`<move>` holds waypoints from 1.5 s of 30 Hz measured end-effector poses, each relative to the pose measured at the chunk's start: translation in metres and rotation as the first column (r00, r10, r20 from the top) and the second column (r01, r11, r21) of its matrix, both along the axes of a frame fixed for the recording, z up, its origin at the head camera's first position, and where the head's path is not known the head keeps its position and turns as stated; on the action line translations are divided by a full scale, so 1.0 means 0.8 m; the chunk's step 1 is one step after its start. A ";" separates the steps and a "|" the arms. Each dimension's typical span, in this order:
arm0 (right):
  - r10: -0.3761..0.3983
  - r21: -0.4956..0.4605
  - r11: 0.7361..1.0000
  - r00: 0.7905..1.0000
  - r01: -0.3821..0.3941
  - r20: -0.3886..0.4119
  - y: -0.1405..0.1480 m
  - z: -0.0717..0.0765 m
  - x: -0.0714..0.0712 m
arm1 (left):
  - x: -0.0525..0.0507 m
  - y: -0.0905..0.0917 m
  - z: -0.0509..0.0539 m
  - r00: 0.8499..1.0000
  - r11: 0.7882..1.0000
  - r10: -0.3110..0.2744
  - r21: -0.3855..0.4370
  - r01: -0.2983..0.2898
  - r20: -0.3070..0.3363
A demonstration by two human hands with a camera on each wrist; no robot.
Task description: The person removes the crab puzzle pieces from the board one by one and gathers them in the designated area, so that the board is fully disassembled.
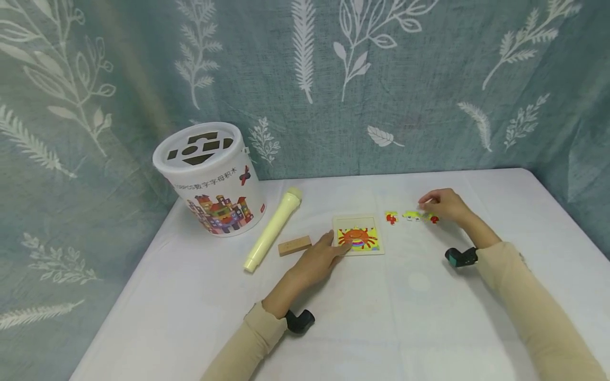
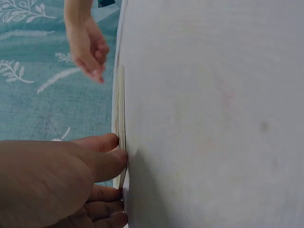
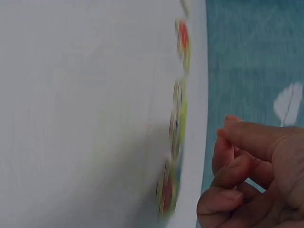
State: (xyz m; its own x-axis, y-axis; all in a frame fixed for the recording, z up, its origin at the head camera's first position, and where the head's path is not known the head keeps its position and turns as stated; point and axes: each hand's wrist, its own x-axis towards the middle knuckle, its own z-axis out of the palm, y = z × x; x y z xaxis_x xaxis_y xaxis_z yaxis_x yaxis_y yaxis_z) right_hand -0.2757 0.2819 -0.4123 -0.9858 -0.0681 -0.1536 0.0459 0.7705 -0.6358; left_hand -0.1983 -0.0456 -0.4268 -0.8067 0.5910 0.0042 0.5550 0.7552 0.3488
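Head view shows the left hand (image 1: 315, 264), thumb and forefinger spread, touching the crab puzzle (image 1: 360, 237) on the bench (image 1: 362, 323). The right hand (image 1: 445, 205), curled, fingertips pressed together, hovers near loose pieces (image 1: 392, 217).

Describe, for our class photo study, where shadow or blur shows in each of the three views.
Head view: a soft shadow on the white tablecloth beside the right sleeve; left wrist view: a grey shadow on the cloth by the left hand; right wrist view: puzzle pieces blurred, a shadow beside them, the right hand clearer.
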 end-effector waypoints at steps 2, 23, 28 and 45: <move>0.062 -0.018 0.998 0.998 -0.062 -0.025 -0.022 0.001 -0.001 | -0.001 -0.001 0.000 1.000 1.000 0.002 -0.001 -0.002 -0.003; 0.383 -0.154 0.911 0.923 -0.384 -0.036 -0.181 -0.019 0.010 | -0.006 -0.002 -0.008 0.993 1.000 -0.019 0.022 0.022 -0.114; 0.386 -0.149 0.909 0.921 -0.389 -0.049 -0.180 -0.021 0.010 | -0.007 -0.002 -0.008 0.994 1.000 -0.010 0.027 0.013 -0.112; 0.479 -0.095 0.869 0.874 -0.485 -0.078 -0.182 -0.023 0.012 | -0.007 0.000 -0.007 0.993 1.000 -0.005 0.026 0.008 -0.119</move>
State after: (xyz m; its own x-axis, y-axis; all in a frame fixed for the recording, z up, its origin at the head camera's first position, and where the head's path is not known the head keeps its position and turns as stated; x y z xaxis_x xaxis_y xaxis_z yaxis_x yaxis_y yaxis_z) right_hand -0.2660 0.1361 -0.4308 -0.8323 -0.5501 -0.0688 -0.3478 0.6147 -0.7079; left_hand -0.2037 -0.0457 -0.4322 -0.7957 0.5946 0.1155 0.5985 0.7427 0.3003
